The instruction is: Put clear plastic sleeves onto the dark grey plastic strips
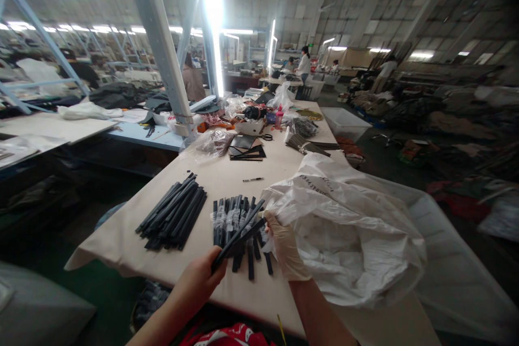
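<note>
My left hand (200,280) is bare and closed on the near end of a few long dark strips (240,235), which slant up to the right. My right hand (285,248), in a pale glove, grips their far end beside a big crumpled white plastic bag (348,238). Under the held strips lies a bundle of dark strips wrapped in clear film (231,219). A loose pile of similar dark strips (172,219) lies to the left on the cream table (227,173).
A pen (253,179) lies mid-table. Farther back are black flat pieces (245,147), clear bags, scissors and a white tub. A blue steel post (160,38) rises at the left. A translucent bin (454,259) stands right. People work at distant tables.
</note>
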Motion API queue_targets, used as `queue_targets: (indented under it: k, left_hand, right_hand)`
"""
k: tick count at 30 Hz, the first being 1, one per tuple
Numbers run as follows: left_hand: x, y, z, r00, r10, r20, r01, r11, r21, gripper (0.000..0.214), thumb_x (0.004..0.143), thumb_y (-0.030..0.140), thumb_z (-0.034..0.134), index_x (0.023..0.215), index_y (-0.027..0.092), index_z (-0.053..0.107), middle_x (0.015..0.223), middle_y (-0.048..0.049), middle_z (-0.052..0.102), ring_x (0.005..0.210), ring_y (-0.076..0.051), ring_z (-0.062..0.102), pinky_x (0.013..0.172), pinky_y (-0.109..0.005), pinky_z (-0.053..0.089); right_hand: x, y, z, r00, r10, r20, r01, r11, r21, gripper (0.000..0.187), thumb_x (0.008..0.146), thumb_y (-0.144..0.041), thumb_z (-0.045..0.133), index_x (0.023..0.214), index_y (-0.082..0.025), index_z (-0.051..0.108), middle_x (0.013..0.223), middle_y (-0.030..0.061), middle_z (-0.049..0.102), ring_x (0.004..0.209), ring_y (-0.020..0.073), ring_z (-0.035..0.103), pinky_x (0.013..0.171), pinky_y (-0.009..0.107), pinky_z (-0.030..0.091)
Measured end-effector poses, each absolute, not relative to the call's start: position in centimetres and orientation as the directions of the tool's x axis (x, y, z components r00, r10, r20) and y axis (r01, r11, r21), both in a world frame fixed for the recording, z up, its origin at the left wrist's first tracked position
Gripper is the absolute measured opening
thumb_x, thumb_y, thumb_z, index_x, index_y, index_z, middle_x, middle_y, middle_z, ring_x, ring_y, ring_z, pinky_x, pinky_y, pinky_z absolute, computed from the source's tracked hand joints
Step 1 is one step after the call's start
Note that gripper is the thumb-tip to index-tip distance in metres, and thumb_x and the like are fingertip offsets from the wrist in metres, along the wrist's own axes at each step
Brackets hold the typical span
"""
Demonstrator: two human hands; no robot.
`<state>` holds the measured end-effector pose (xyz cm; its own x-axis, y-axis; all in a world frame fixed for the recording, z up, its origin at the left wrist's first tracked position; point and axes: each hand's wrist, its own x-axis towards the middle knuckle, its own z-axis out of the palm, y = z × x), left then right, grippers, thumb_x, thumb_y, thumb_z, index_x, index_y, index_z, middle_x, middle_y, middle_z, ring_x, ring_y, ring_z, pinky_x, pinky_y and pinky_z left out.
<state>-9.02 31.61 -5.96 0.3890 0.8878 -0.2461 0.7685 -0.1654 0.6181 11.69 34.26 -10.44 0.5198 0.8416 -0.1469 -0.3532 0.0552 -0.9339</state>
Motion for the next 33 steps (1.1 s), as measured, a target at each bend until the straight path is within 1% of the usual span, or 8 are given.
queue_targets:
  k: [4, 9, 15, 19, 23, 28, 30, 33]
  left_hand:
    - [-9.1, 31.7, -6.1, 0.406, 0.873, -0.269, 0.752, -0.152, 0.641, 0.017, 0.082, 0.036, 0.036, 0.072, 0.023, 0.040, 0.054, 0.0055, 0.044, 0.050, -0.012, 0.045, 0.051, -0.021, 0.029]
    - [-9.1, 31.4, -5.5, 0.440, 0.878, -0.188, 0.769, -0.260, 0.584, 0.018, 0.082, 0.034, 0.036, 0.071, 0.022, 0.043, 0.059, 0.0038, 0.048, 0.056, -0.012, 0.047, 0.055, -0.022, 0.029]
    - [-10.0, 31.6, -5.8, 0.422, 0.853, -0.306, 0.719, -0.110, 0.686, 0.018, 0.081, 0.036, 0.038, 0.072, 0.021, 0.043, 0.053, 0.0062, 0.045, 0.049, -0.011, 0.045, 0.049, -0.020, 0.031]
    - [-10.5, 31.5, -5.9, 0.425, 0.850, -0.311, 0.670, -0.065, 0.740, 0.020, 0.081, 0.038, 0.040, 0.073, 0.020, 0.046, 0.052, 0.0068, 0.045, 0.048, -0.010, 0.044, 0.047, -0.020, 0.031]
    - [-10.6, 31.5, -5.5, 0.419, 0.856, -0.303, 0.656, -0.054, 0.753, 0.021, 0.081, 0.038, 0.041, 0.074, 0.020, 0.047, 0.052, 0.0069, 0.045, 0.048, -0.010, 0.045, 0.049, -0.020, 0.032]
    - [-11.0, 31.7, -5.3, 0.391, 0.871, -0.296, 0.641, -0.027, 0.767, 0.019, 0.079, 0.036, 0.042, 0.074, 0.019, 0.048, 0.049, 0.0070, 0.045, 0.045, -0.009, 0.043, 0.045, -0.019, 0.031]
    - [-10.6, 31.8, -5.5, 0.391, 0.867, -0.310, 0.616, 0.004, 0.788, 0.020, 0.079, 0.037, 0.043, 0.074, 0.019, 0.048, 0.048, 0.0073, 0.045, 0.042, -0.008, 0.040, 0.043, -0.018, 0.029]
    - [-9.2, 32.2, -6.1, 0.375, 0.871, -0.319, 0.516, 0.090, 0.852, 0.024, 0.078, 0.043, 0.042, 0.079, 0.019, 0.046, 0.046, 0.0085, 0.045, 0.034, -0.006, 0.034, 0.036, -0.018, 0.026]
  right_hand:
    - [11.7, 34.2, -10.3, 0.487, 0.847, -0.212, -0.456, 0.040, -0.889, 0.032, 0.060, -0.041, 0.076, 0.066, -0.016, 0.058, 0.051, -0.0054, 0.050, 0.042, 0.0067, 0.041, 0.040, 0.021, 0.033]
    - [11.5, 34.4, -10.6, 0.502, 0.831, -0.240, -0.528, 0.075, -0.846, 0.034, 0.058, -0.043, 0.076, 0.060, -0.018, 0.053, 0.050, -0.0070, 0.047, 0.043, 0.0066, 0.041, 0.042, 0.022, 0.035]
    - [11.5, 34.4, -10.5, 0.436, 0.843, -0.316, -0.560, -0.021, -0.828, 0.036, 0.059, -0.043, 0.076, 0.058, -0.018, 0.049, 0.047, -0.0082, 0.041, 0.041, 0.0054, 0.036, 0.040, 0.020, 0.033]
    - [11.4, 34.4, -10.2, 0.386, 0.855, -0.346, -0.594, -0.056, -0.802, 0.036, 0.058, -0.042, 0.077, 0.060, -0.017, 0.051, 0.051, -0.0078, 0.041, 0.044, 0.0049, 0.036, 0.043, 0.019, 0.036]
    - [11.1, 34.4, -10.4, 0.410, 0.861, -0.299, -0.527, -0.044, -0.849, 0.036, 0.058, -0.042, 0.076, 0.059, -0.017, 0.051, 0.049, -0.0077, 0.041, 0.043, 0.0055, 0.035, 0.043, 0.021, 0.034]
    - [11.0, 34.0, -10.5, 0.442, 0.881, -0.166, -0.286, -0.036, -0.957, 0.035, 0.062, -0.046, 0.073, 0.060, -0.016, 0.054, 0.047, -0.0058, 0.045, 0.043, 0.0074, 0.038, 0.044, 0.023, 0.031]
    - [10.6, 33.6, -10.1, 0.413, 0.897, -0.157, -0.231, -0.063, -0.971, 0.035, 0.062, -0.046, 0.073, 0.060, -0.016, 0.055, 0.047, -0.0053, 0.047, 0.044, 0.0078, 0.039, 0.045, 0.023, 0.031]
    - [8.9, 32.7, -9.2, 0.299, 0.939, -0.168, -0.226, -0.101, -0.969, 0.032, 0.065, -0.045, 0.071, 0.060, -0.016, 0.057, 0.049, -0.0048, 0.048, 0.045, 0.0082, 0.041, 0.047, 0.022, 0.033]
